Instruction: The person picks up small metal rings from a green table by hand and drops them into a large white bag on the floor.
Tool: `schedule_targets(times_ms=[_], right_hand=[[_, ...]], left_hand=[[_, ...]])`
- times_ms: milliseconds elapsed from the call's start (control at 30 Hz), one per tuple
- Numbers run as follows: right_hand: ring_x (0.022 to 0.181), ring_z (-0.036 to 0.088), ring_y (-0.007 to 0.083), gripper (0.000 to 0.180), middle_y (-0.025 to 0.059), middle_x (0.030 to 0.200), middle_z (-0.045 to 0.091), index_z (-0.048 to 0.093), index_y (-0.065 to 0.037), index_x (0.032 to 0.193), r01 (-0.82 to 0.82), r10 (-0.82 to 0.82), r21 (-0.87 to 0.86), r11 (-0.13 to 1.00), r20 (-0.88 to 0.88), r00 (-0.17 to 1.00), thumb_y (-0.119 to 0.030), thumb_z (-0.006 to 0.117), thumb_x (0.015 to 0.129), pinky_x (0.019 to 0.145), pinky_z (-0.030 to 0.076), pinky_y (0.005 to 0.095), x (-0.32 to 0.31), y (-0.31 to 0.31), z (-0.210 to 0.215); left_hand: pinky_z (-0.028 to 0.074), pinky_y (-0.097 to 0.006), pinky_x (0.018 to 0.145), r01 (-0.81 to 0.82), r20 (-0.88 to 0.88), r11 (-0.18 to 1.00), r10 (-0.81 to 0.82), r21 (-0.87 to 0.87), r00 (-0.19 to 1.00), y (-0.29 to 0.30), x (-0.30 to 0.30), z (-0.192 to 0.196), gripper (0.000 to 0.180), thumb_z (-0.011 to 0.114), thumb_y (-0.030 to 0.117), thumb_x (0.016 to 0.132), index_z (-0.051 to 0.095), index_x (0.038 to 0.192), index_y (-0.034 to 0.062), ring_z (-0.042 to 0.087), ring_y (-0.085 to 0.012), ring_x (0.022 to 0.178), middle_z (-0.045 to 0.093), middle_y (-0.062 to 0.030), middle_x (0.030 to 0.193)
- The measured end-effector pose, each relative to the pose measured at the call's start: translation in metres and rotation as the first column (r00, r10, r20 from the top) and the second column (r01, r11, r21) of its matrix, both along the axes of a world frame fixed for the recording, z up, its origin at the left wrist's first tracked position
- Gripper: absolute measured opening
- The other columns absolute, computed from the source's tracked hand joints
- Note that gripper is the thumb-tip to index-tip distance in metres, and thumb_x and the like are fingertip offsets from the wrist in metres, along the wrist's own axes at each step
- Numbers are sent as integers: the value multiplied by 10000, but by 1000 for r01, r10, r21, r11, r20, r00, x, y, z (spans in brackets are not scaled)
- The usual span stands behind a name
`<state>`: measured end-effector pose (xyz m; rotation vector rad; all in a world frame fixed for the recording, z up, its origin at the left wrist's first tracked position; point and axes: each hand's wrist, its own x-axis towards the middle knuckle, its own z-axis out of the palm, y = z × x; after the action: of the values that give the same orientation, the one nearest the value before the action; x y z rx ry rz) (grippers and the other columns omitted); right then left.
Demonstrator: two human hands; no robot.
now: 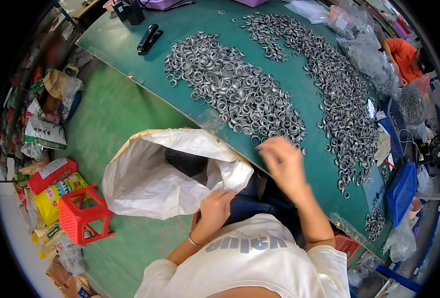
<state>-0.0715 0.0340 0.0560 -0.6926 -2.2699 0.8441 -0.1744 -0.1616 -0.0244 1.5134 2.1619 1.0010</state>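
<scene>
My left hand point(216, 211) is closed on the near rim of a large white woven sack point(145, 191), whose mouth gapes beside the table edge. Something dark point(185, 161) shows inside the sack; I cannot make out what it is. Over the table's edge is my right hand point(281, 161), beside the near end of a heap of grey metal rings point(230, 82). Motion smears its fingers, so whether they hold a ring cannot be told. A second, longer band of the same rings point(337, 94) curves along the table farther right.
The green table point(195, 20) carries a black stapler point(149, 39) at its far left. On the floor to the left stand a red plastic stool point(81, 218) and several bags. A blue basket point(402, 193) sits at right. Beyond the table is a person in orange point(403, 57).
</scene>
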Motion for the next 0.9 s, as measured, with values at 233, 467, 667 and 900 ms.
schedule_targets(times_ms=[233, 467, 667, 900], right_hand=[[931, 530, 297, 148, 80, 998, 602, 650, -29, 895, 161, -254, 324, 932, 268, 930, 24, 656, 757, 820, 415, 387, 48, 69, -14], [883, 564, 222, 76, 61, 995, 607, 625, -13, 888, 218, -218, 6, 976, 86, 972, -44, 658, 826, 781, 422, 333, 60, 85, -33], [864, 581, 157, 169, 73, 1013, 623, 615, -6, 1007, -424, -316, -865, 269, -495, 809, -156, 613, 929, 736, 470, 275, 65, 70, -28], [940, 593, 207, 187, 95, 1066, 638, 605, -15, 1045, -595, -312, -803, -43, -555, 771, -167, 597, 936, 818, 486, 344, 53, 51, -30]], left_hand=[[492, -379, 599, 25, -7, 999, -25, 24, 1000, 3, 0, 1, 197, 614, 5, 732, 700, 896, 73, 611, -271, 736, 626, -76, 776], [493, -375, 604, 19, -3, 1000, -19, -5, 1000, 3, 0, 4, 194, 614, 7, 730, 700, 891, 73, 611, -268, 735, 624, -75, 772], [488, -374, 597, 26, -8, 1000, -26, 14, 1000, 4, 0, 4, 174, 622, 12, 737, 701, 885, 59, 608, -266, 722, 620, -75, 756], [478, -375, 582, 15, 5, 999, -15, 33, 1000, 5, 0, 4, 151, 628, 11, 737, 701, 864, 51, 595, -272, 692, 601, -83, 726]])
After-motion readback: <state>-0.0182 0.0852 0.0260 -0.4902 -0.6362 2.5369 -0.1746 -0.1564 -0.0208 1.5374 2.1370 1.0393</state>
